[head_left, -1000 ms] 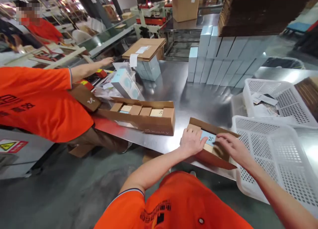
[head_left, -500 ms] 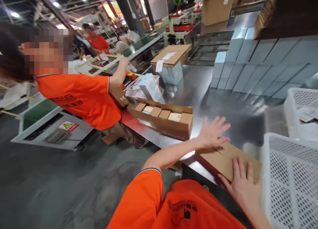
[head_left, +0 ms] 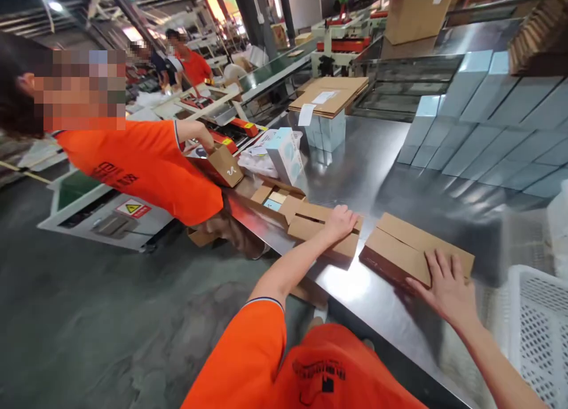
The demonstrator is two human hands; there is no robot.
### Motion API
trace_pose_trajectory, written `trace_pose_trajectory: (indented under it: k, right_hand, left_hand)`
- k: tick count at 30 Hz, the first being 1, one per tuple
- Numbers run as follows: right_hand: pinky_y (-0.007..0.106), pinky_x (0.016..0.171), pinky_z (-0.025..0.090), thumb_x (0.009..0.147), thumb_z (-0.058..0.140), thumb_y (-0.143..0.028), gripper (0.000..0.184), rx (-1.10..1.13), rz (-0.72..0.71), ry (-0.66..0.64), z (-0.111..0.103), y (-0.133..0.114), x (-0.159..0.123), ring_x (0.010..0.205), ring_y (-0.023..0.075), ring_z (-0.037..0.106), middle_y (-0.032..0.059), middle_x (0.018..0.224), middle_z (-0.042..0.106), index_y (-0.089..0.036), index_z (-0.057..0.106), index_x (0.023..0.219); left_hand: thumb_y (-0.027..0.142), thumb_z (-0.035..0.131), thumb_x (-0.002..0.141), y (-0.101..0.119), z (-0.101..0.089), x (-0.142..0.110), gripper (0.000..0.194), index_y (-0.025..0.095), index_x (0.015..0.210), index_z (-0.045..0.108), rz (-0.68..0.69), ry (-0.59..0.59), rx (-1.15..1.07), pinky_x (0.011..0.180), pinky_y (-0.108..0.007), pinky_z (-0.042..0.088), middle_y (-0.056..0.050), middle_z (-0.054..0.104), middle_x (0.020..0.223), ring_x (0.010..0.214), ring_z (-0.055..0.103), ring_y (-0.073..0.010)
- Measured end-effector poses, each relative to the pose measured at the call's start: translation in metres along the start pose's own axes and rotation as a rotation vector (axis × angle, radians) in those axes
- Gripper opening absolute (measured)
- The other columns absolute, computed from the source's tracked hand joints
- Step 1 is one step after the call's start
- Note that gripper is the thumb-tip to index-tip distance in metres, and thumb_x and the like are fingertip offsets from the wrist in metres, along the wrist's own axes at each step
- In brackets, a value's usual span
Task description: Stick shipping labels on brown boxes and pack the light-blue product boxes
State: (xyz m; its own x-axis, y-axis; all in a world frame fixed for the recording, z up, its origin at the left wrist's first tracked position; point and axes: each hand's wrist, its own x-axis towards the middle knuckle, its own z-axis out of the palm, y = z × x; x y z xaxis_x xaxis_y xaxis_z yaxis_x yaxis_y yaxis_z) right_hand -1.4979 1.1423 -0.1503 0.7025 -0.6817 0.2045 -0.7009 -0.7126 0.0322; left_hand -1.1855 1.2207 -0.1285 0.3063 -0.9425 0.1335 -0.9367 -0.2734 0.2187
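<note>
My left hand (head_left: 341, 222) rests on the right end of a long cardboard box (head_left: 310, 219), its fingers curled over the folded flaps. Two of that box's nearer flaps are down over the top. To the right sits a cardboard box with its top flaps closed (head_left: 399, 243). My right hand (head_left: 450, 282) lies on this box's right end, fingers spread flat. Just left of my left hand, an open cardboard box (head_left: 277, 202) shows small cream and light-blue boxes inside.
A co-worker in an orange shirt (head_left: 142, 172) stands at left, a hand at a small carton (head_left: 224, 166). Light-blue boxes (head_left: 483, 113) are stacked at right on the metal table (head_left: 373, 160). Flat cardboard (head_left: 331, 95) lies on blue boxes. A white basket (head_left: 539, 326) is at right.
My left hand has moved left and down onto the long box, whose flaps have folded over. The closed box now sits farther from the white basket, my right hand still on it.
</note>
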Motion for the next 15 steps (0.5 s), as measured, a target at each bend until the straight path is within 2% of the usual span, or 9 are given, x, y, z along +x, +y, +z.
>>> trace_pose_trajectory:
  k: [3, 6, 9, 11, 13, 15]
  right_hand:
    - [0.055, 0.094, 0.048, 0.095, 0.030, -0.063, 0.073, -0.024, -0.100, -0.013, 0.004, 0.012, 0.010, 0.144, 0.0389, 0.027, 0.0154, 0.154, 0.040, -0.013, 0.047, 0.146]
    - [0.054, 0.091, 0.050, 0.094, 0.028, -0.062, 0.073, -0.019, -0.191, -0.013, 0.006, 0.012, 0.018, 0.145, 0.0382, 0.027, 0.0149, 0.153, 0.041, -0.015, 0.048, 0.146]
    - [0.058, 0.088, 0.050, 0.095, 0.028, -0.060, 0.071, -0.035, -0.214, -0.025, 0.006, -0.001, 0.023, 0.144, 0.0404, 0.026, 0.0148, 0.154, 0.039, -0.017, 0.043, 0.150]
    - [0.061, 0.090, 0.049, 0.094, 0.029, -0.060, 0.071, -0.037, -0.225, -0.059, 0.006, -0.006, 0.026, 0.145, 0.0409, 0.025, 0.0138, 0.156, 0.038, -0.018, 0.042, 0.150]
    - [0.065, 0.095, 0.045, 0.093, 0.028, -0.061, 0.071, -0.030, -0.236, -0.123, 0.005, -0.002, 0.030, 0.145, 0.0403, 0.026, 0.0128, 0.155, 0.039, -0.020, 0.046, 0.148]
    - [0.070, 0.098, 0.039, 0.093, 0.026, -0.061, 0.069, -0.026, -0.218, -0.192, 0.002, 0.008, 0.039, 0.144, 0.0405, 0.028, 0.0116, 0.155, 0.040, -0.023, 0.048, 0.147]
  left_hand:
    - [0.049, 0.040, 0.099, -0.003, 0.008, 0.006, 0.051, 0.014, 0.129, 0.059, -0.010, 0.022, -0.034, 0.110, -0.045, 0.037, -0.016, 0.057, 0.134, 0.128, 0.049, -0.0286]
    - [0.057, 0.040, 0.097, -0.009, 0.009, 0.010, 0.060, 0.026, 0.148, 0.042, 0.027, -0.035, -0.021, 0.119, -0.059, 0.020, -0.010, 0.034, 0.160, 0.148, 0.025, -0.0344]
    - [0.058, 0.029, 0.098, -0.010, 0.005, 0.016, 0.060, 0.033, 0.152, 0.035, 0.064, -0.168, -0.069, 0.121, -0.063, 0.010, -0.003, 0.028, 0.164, 0.152, 0.017, -0.0325]
    - [0.063, 0.023, 0.097, -0.003, 0.004, 0.019, 0.065, 0.034, 0.155, 0.029, -0.011, -0.255, -0.143, 0.120, -0.066, 0.006, -0.004, 0.027, 0.164, 0.152, 0.016, -0.0344]
    - [0.071, 0.023, 0.092, 0.007, 0.005, 0.020, 0.073, 0.035, 0.156, 0.026, -0.081, -0.266, -0.182, 0.116, -0.073, 0.000, -0.005, 0.024, 0.165, 0.152, 0.011, -0.0408]
    - [0.077, 0.028, 0.088, 0.017, 0.009, 0.018, 0.079, 0.036, 0.155, 0.028, -0.081, -0.212, -0.180, 0.113, -0.077, -0.006, -0.005, 0.021, 0.166, 0.151, 0.006, -0.0453]
